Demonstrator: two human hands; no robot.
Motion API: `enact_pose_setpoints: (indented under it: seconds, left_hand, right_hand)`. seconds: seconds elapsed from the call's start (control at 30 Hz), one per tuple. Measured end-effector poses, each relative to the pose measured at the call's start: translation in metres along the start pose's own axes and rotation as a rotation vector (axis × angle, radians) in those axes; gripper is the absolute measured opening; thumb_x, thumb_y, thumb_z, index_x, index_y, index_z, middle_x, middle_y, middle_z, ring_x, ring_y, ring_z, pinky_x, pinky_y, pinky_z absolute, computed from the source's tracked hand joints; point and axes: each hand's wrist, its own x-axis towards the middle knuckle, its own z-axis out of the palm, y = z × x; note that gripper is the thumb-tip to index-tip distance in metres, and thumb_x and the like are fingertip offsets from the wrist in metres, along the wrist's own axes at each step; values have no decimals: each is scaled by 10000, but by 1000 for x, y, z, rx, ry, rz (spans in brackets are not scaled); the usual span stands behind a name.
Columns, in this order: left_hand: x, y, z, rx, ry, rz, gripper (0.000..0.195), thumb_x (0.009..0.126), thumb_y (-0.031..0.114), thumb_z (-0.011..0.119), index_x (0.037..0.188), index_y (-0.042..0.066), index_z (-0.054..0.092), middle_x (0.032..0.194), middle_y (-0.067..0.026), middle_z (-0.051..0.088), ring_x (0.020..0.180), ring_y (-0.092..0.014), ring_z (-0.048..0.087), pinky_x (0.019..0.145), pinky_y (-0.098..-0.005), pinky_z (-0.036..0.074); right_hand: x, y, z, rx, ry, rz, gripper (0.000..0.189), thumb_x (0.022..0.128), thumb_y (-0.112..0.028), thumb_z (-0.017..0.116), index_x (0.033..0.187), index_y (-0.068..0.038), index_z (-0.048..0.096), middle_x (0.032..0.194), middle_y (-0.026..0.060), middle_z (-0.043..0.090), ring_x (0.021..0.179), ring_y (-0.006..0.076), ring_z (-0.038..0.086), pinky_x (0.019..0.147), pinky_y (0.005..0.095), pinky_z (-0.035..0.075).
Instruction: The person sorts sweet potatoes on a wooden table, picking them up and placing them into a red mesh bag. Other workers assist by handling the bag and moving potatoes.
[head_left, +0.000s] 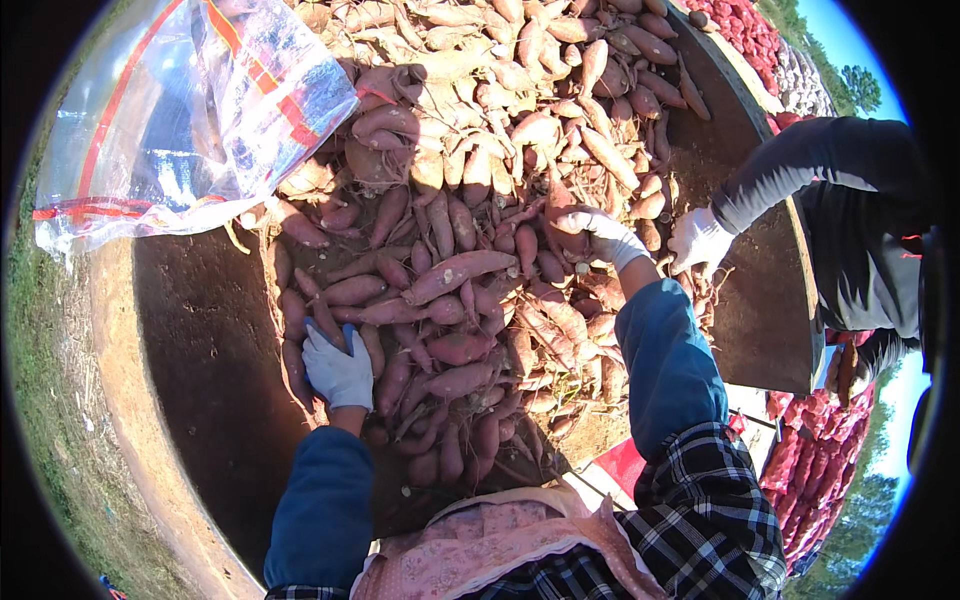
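Observation:
A large heap of sweet potatoes (457, 345) lies before me, with thin roots and soil among them. My left hand (339, 375), in a white glove with blue fingertips, is at the heap's left edge. Its thumb and fingers close around a slim sweet potato (324, 313). Farther right, my right hand (600, 234), also in a white glove, grips a thick reddish sweet potato (560, 201) with its tip pointing away from me. The palm side of each hand is hidden.
Curved bin walls (206, 375) enclose the heap. A clear plastic bag (187, 120) with red-orange stripes lies over the far left edge. At right, a co-worker's gloved hand (699, 238) reaches over the right wall (757, 300). Filled red mesh bags (817, 450) are stacked beyond.

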Motion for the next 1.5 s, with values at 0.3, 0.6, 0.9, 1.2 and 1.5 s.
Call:
enact_pose_setpoints:
  seconds: [0.3,0.6,0.9,1.2,1.5]
  left_hand:
    - [0,0,1,6,10,16,732,840,444,615,1330,-70,435,1017,-240,573,916,-398,573,790,-475,476]
    - [2,4,-2,-26,-13,6,745,836,448,618,1342,-64,426,1018,-231,569,920,-391,569,783,-479,482]
    - [-3,2,-3,1,-13,-16,740,828,445,626,1337,-54,429,1038,-223,565,943,-384,565,792,-472,484]
    - [1,19,-35,-475,-191,-29,574,853,348,649,1261,-26,496,1002,-177,615,878,-325,633,773,-424,517]
    - [78,92,-47,-1250,-785,-132,351,846,219,659,1122,3,633,1009,-107,659,886,-218,628,812,-352,518]
  right_hand:
    - [-109,4,7,813,-617,-291,569,788,-103,688,1297,49,485,1162,182,630,1059,317,630,906,490,527]
    - [-54,-28,175,-1647,-497,-403,900,540,-463,826,1337,-151,550,1503,234,264,1353,399,345,1087,441,356]
    - [-53,-8,166,-732,-726,116,1021,555,-425,860,1399,-27,446,1286,198,452,1174,322,525,983,400,452]
    - [-120,38,172,-962,39,-176,1027,571,-620,771,1412,-116,464,1403,286,362,1260,413,461,1044,420,407]
    - [-309,159,101,533,-182,-177,822,614,-195,772,1338,32,459,1202,82,611,1075,179,599,961,310,466]
